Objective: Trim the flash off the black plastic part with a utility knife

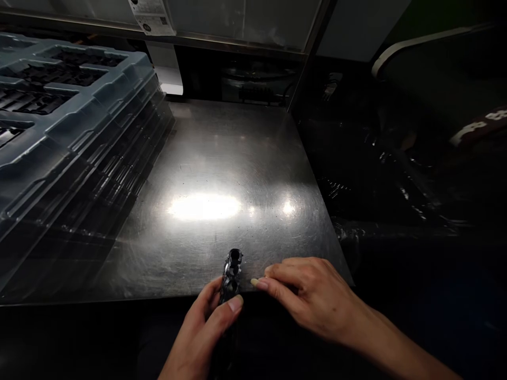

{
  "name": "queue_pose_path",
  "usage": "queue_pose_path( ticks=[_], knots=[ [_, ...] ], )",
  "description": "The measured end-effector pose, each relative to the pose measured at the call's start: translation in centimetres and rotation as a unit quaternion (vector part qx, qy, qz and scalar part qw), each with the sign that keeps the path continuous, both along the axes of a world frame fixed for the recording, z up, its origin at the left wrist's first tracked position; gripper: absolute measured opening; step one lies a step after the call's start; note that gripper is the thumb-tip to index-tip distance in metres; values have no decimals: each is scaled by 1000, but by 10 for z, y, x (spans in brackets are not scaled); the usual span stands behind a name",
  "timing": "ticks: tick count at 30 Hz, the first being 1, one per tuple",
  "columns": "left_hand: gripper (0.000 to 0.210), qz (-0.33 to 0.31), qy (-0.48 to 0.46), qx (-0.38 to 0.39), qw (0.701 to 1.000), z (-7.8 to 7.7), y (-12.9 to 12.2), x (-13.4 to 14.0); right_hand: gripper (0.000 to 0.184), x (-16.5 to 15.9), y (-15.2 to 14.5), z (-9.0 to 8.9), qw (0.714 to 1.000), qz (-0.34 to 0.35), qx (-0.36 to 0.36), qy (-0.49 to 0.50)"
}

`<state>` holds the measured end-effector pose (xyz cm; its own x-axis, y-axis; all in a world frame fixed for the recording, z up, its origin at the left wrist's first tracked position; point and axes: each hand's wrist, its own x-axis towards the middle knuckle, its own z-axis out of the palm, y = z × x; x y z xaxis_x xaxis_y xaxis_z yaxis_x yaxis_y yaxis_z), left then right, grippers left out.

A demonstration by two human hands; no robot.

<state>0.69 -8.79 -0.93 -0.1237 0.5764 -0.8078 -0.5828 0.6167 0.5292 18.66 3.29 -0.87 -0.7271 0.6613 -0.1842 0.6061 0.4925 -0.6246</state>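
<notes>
Blue-grey moulded plastic trays (pixel 59 105), stacked several deep with dark parts in their pockets, fill the far left of the scene and rest on the brushed steel table (pixel 222 158). Overhead light glares off the bare metal in the middle of the table. At the near edge, a little left of centre, the left hand (pixel 198 332) comes up from below with its fingers (pixel 232 306) closed around a small dark glossy metal part (pixel 232 274), thumb on the right side of it and the other fingers behind on the left. The part stands nearly upright, its rounded top end pointing away from the person, its lower end hidden in the grip, just over the table's near edge. Just to the right, the right hand (pixel 312 295) lies palm down at the table's edge, holding nothing, fingers loosely curled, the forefinger tip close beside the part; touching or not cannot be told. Beyond the table's right edge lies dark, crinkled black plastic sheeting (pixel 396 174).
</notes>
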Motion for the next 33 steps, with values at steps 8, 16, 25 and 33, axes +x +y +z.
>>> queue_pose_path(
  ticks=[8, 16, 25, 33],
  knots=[
    [63, 16, 52, -37, 998, -1, -3, 4, 50, -4, -6, 8, 997, -14, 50, -51],
    [52, 13, 60, -9, 998, 4, -1, 6, 46, -5, -16, 12, 994, -35, 77, -71],
    [58, 24, 50, -27, 998, 10, -3, 10, 40, -9, -19, 19, 990, -36, 108, -84],
    [50, 29, 50, 22, 998, 4, -3, 11, 47, -10, -30, 16, 981, -68, 157, -91]
  ],
)
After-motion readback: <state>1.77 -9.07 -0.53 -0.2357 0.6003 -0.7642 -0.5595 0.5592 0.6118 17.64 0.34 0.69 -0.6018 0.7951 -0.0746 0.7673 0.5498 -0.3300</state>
